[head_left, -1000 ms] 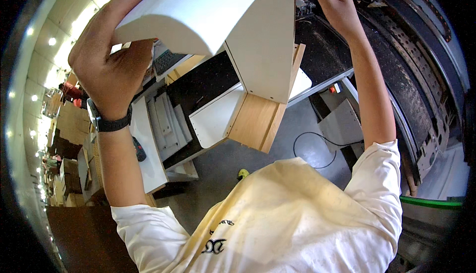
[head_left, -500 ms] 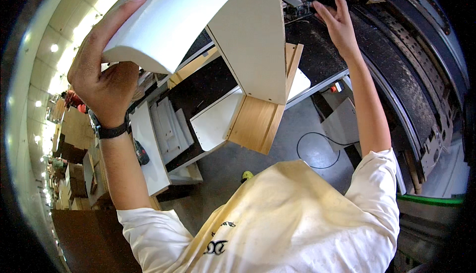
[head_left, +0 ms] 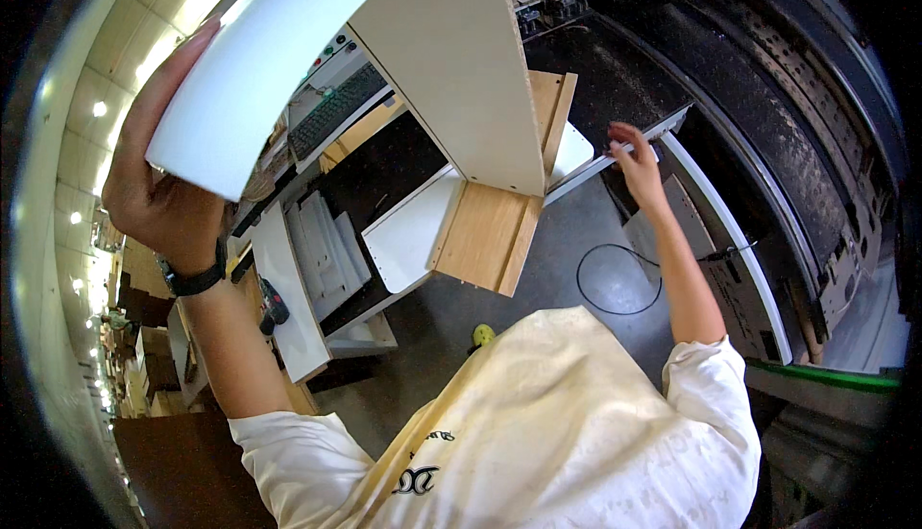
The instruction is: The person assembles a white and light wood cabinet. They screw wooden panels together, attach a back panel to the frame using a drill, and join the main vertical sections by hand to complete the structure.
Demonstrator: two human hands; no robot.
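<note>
A white board (head_left: 279, 59), seeming to bend in the fisheye picture, rises at the upper left. My left hand (head_left: 158, 188), with a dark band at the wrist, grips its lower edge. Beside it stands a tall pale panel (head_left: 451, 68), which meets wood-coloured strips (head_left: 488, 239) at its foot. A white board with rounded corners (head_left: 411, 229) lies under these parts. To the right, my right hand (head_left: 636, 164) is in the air near the bench's metal edge, fingers loosely bent and apart, with nothing visible in them.
A keyboard (head_left: 338, 111) lies behind the panels. At left, a power drill (head_left: 274, 306) rests on a white-topped surface (head_left: 291, 327) near stacked grey pieces (head_left: 327, 246). Dark machinery (head_left: 768, 126) fills the right side. A black cable loop (head_left: 579, 284) lies over the floor.
My right hand has come down and closer to me, from over the dark bench to its metal edge, its fingers more bent. The white board and my left hand have shifted left and down in view.
</note>
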